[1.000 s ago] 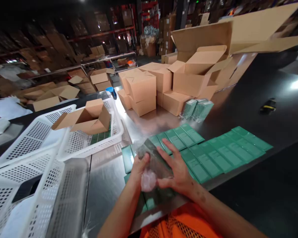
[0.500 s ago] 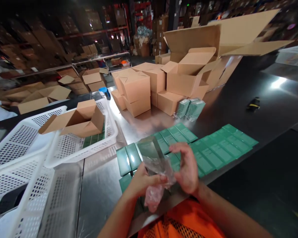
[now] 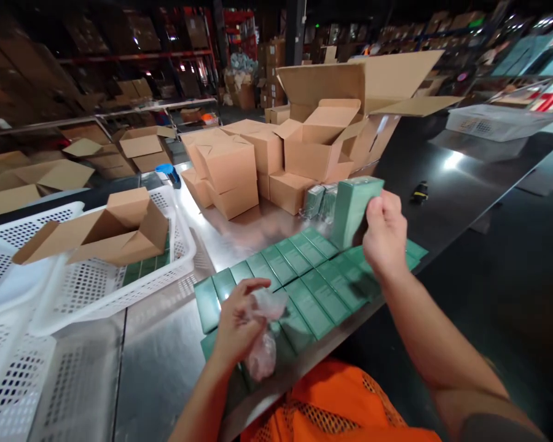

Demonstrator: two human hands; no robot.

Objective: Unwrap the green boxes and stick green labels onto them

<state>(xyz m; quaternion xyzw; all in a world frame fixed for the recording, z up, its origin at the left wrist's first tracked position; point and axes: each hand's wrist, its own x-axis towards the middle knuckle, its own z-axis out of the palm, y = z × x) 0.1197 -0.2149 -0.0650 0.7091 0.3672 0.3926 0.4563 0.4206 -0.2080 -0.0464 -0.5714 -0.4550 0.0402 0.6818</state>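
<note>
My right hand (image 3: pixel 387 236) grips a green box (image 3: pixel 356 212) by its side, raised on end above the far right part of the rows. Crumpled clear plastic wrap (image 3: pixel 265 325) hangs from my left hand (image 3: pixel 239 322), its fingers curled around part of it. Below both hands, flat green boxes (image 3: pixel 311 304) lie side by side in two rows along the table's near edge. Behind the raised box stand a few green boxes in clear plastic (image 3: pixel 314 201), partly covered by it.
Closed brown cartons (image 3: pixel 233 169) and a large open carton (image 3: pixel 322 80) stand at the back of the metal table (image 3: pixel 159 362). At left, white perforated baskets (image 3: pixel 96 310) hold an open carton (image 3: pixel 115 233) and green boxes. A small black object (image 3: pixel 419 193) lies at right.
My right hand has moved right and up and now holds a green box. My left hand keeps the plastic, which has collapsed and no longer surrounds a box. The view has turned right.
</note>
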